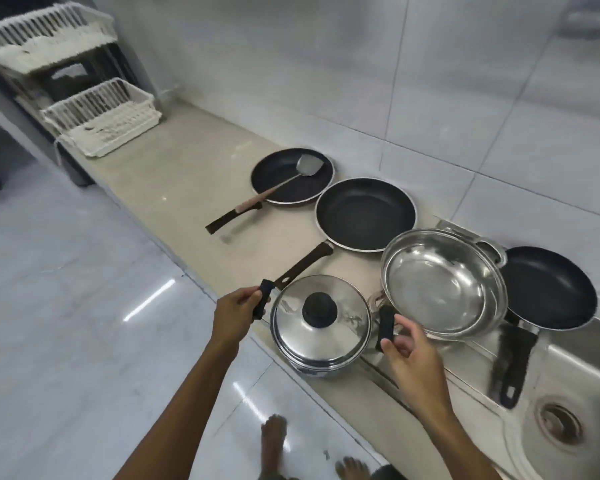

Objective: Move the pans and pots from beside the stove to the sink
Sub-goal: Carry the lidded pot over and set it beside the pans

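Now the lidded pot [321, 327] sits at the surface's [187, 181] front edge between both hands: left grip [238, 311] pinches its left handle [262, 303], right grip [404, 344] spread loosely around its right handle [386, 327].

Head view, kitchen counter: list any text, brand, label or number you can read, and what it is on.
No readable text anywhere in this frame.
Lidded steel pot: lid bare, no mark legible.
Black frying pans: no brand visible.
Steel pan: only reflections.
Sink, dish rack: no labels.
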{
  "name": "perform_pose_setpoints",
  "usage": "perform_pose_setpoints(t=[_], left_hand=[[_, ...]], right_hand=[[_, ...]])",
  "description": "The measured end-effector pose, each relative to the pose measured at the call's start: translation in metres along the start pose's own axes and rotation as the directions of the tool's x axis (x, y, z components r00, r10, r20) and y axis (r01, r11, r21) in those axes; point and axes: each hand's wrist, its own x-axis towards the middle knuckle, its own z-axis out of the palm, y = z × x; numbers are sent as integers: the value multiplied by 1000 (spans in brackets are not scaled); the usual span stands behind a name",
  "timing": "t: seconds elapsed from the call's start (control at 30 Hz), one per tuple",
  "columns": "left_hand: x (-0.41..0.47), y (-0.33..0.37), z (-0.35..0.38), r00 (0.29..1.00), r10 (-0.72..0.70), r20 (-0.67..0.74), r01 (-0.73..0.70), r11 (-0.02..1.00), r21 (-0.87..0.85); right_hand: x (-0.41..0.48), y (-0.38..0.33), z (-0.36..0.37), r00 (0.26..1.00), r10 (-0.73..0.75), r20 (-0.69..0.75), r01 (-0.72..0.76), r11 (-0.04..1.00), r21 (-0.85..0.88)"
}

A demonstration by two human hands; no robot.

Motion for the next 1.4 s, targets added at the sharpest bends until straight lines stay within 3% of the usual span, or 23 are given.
perform_pose_setpoints(t=[0.23, 0.53, 0.8, 1.23, 1.4], left_hand=[[107, 8, 4, 951, 83, 297, -117, 988, 98], [169, 11, 13, 840, 102, 533, -164, 984, 70], [185, 9, 27, 814, 143, 563, -181, 983, 12], [179, -1, 29, 820, 261, 510, -330, 943, 49], [163, 1, 28, 776, 421, 470, -559, 804, 202]], right_hand=[[1, -2, 67, 946, 161, -281, -151, 987, 56], [7, -15, 113, 836, 206, -509, -218, 975, 37], [8, -13, 131, 785, 212, -582, -245, 969, 22], [5, -9, 141, 751, 156, -641, -197, 980, 8], [3, -11, 137, 777, 151, -611, -186, 983, 7]])
